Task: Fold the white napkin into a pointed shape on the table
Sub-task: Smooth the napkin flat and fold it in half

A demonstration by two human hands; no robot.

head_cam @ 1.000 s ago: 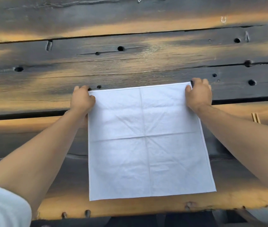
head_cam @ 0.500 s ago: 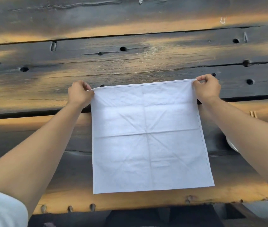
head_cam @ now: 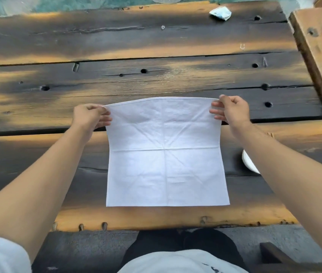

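The dark, weathered plank table point(head_cam: 156, 42) filled the scene, scorched black with amber streaks, bolt holes dotted along its boards. On its near half lay the white square cloth napkin point(head_cam: 167, 174), its near part flat on the wood and its far part lifted and curling up off the surface. To bring that far edge over well, I reckoned both corners had to travel level and together, landing square on the near edge so the old centre crease became the fold line; any skew there would spoil the point later. The left hand point(head_cam: 88, 118) pinched the far left corner between thumb and curled fingers, forearm stretched out long from the near left. The right hand point(head_cam: 233, 111) pinched the far right corner likewise, its lower fingers loosely spread beneath. A crumpled white scrap point(head_cam: 220, 13) sat far right.
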